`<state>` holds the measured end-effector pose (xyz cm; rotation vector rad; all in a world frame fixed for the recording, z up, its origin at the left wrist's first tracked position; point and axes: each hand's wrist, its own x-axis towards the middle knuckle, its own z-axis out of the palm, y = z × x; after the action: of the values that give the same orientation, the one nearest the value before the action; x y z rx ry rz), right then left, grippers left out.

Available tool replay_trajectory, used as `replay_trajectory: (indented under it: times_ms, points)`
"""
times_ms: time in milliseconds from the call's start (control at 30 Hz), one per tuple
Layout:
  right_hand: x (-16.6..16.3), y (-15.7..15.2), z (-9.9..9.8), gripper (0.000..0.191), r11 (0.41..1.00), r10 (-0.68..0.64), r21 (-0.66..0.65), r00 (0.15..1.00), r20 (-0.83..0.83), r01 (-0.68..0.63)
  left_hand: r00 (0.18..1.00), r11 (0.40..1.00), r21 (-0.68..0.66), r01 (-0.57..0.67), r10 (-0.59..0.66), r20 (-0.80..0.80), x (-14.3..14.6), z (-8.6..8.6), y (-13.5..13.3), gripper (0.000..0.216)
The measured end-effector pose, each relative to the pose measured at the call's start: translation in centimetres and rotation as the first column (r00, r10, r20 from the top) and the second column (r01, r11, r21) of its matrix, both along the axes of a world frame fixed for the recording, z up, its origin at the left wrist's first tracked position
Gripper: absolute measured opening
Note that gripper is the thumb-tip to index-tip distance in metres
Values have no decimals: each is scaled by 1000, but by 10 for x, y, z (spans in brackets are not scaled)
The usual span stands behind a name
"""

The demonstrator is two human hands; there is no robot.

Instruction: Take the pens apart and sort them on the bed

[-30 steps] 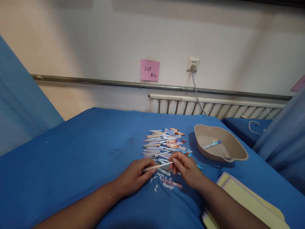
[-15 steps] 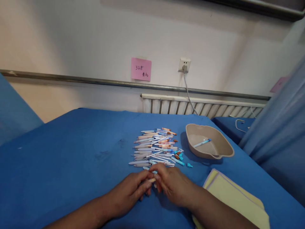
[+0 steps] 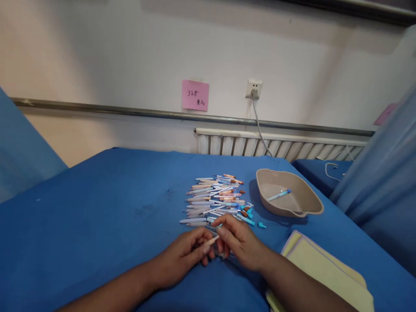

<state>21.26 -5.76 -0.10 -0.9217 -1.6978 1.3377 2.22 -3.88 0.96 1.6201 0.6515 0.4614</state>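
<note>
In the head view my left hand point(image 3: 186, 255) pinches a short peach-coloured pen part point(image 3: 211, 242) between thumb and fingers, its pale tip pointing right. My right hand point(image 3: 243, 242) is close beside it, thumb near that tip, index finger arched above and the other fingers curled underneath. Something small and pale shows under the right fingers, too hidden to name. Just beyond both hands lies a spread of pen parts point(image 3: 208, 199): grey, lilac and peach barrels at left, white refills in the middle, clear, orange and blue pieces at right.
A beige basin point(image 3: 300, 190) holding one blue pen point(image 3: 278, 195) stands right of the pen parts. A folded yellow cloth point(image 3: 321, 268) lies by my right forearm. Blue sheeting point(image 3: 97, 216) covers the table. Behind are a radiator point(image 3: 227, 143) and a metal rail point(image 3: 146, 111).
My right hand has shifted slightly right, with its thumb and index finger more apart. More of the peach pen part shows in my left hand. The view has moved slightly left.
</note>
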Motion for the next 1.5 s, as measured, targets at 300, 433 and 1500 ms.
replay_trajectory:
  times_ms: [300,433,1500]
  points:
    - [19,19,-1,35,941,-337,12,940,-49,338,986,985,-75,-158,161,32,-5,-5,9,27]
    - [29,24,-4,27,945,-328,25,944,21,327,944,946,-59,-319,323,69,-6,-5,16,27]
    - [34,9,-2,13,980,-93,197,854,512,-12,870,854,-357,-380,460,175,-10,-9,28,29]
